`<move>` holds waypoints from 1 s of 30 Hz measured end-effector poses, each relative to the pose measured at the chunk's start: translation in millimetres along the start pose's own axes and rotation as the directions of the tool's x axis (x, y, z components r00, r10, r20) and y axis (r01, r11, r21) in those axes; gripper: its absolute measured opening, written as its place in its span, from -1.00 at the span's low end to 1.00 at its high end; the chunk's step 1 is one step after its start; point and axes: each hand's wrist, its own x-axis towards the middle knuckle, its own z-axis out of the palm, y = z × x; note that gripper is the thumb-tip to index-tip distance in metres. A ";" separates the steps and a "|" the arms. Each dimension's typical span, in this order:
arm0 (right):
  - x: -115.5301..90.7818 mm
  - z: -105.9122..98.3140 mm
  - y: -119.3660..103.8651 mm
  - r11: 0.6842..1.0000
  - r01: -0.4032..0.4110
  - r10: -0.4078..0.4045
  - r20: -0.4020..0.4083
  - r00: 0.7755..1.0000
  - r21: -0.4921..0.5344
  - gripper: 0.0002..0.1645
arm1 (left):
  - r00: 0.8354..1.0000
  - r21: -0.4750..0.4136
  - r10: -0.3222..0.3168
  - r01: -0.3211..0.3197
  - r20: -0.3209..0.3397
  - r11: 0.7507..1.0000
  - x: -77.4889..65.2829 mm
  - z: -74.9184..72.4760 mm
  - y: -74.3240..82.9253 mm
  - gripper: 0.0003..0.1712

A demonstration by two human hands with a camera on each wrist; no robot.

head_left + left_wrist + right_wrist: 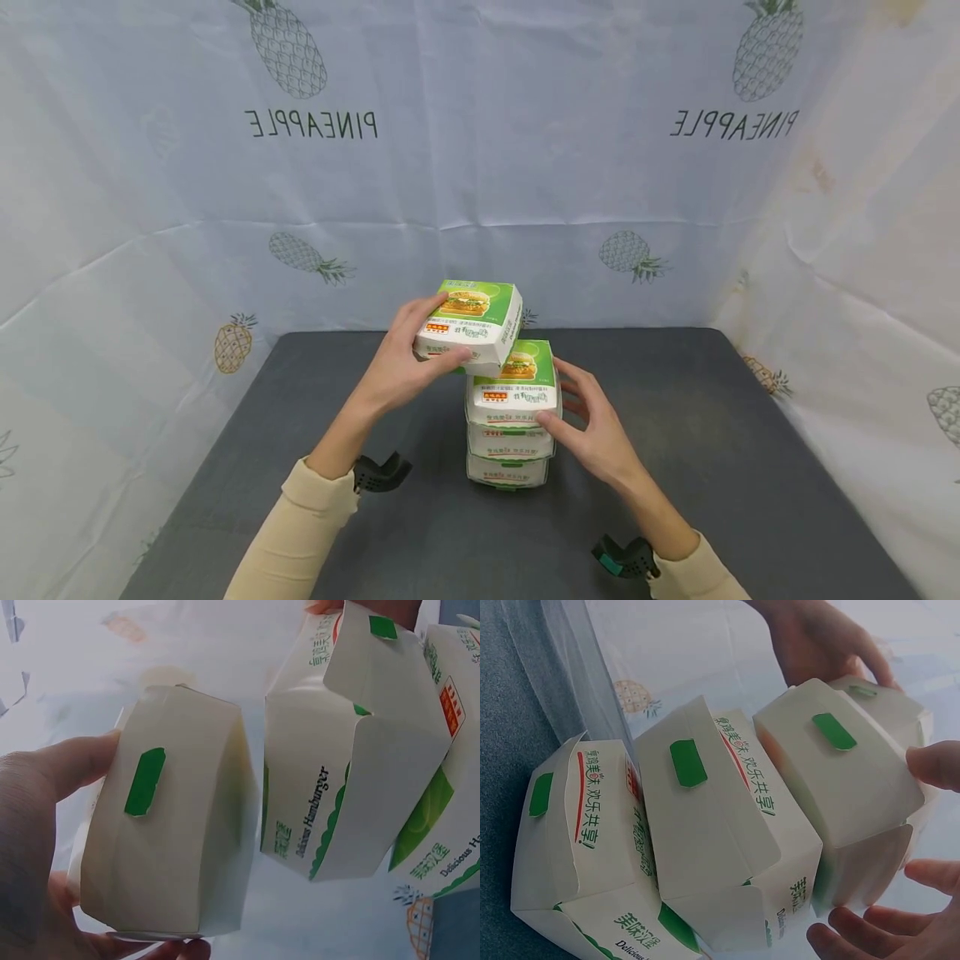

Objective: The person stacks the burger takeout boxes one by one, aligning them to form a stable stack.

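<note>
My left hand grips a hamburger box, white with a green lid and a burger picture. Its thumb lies along the front and its fingers reach over the far left side. The box is tilted and overlaps the back left of a three-box stack in the head view. On the stack's top box, my right hand holds the right side, thumb at the front corner and fingers toward the back. Beneath are a middle box and a bottom box. In the right wrist view green tabs show on the box fronts.
The stack stands on a dark grey table. A white pineapple-print cloth hangs behind and along both sides. Black wrist straps show at both cuffs.
</note>
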 end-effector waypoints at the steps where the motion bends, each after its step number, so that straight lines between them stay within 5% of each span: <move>1: -0.1 0.2 -0.2 1.000 0.000 0.000 0.001 1.000 0.000 -0.13 | 1.000 0.000 -0.001 0.001 0.004 1.000 -0.5 1.1 0.0 -0.03; 30: 16.2 -9.5 -31.8 0.993 0.097 -0.101 -0.064 0.993 -0.063 -0.15 | 1.000 0.056 0.007 -0.007 0.001 0.998 -4.6 22.2 11.2 -0.02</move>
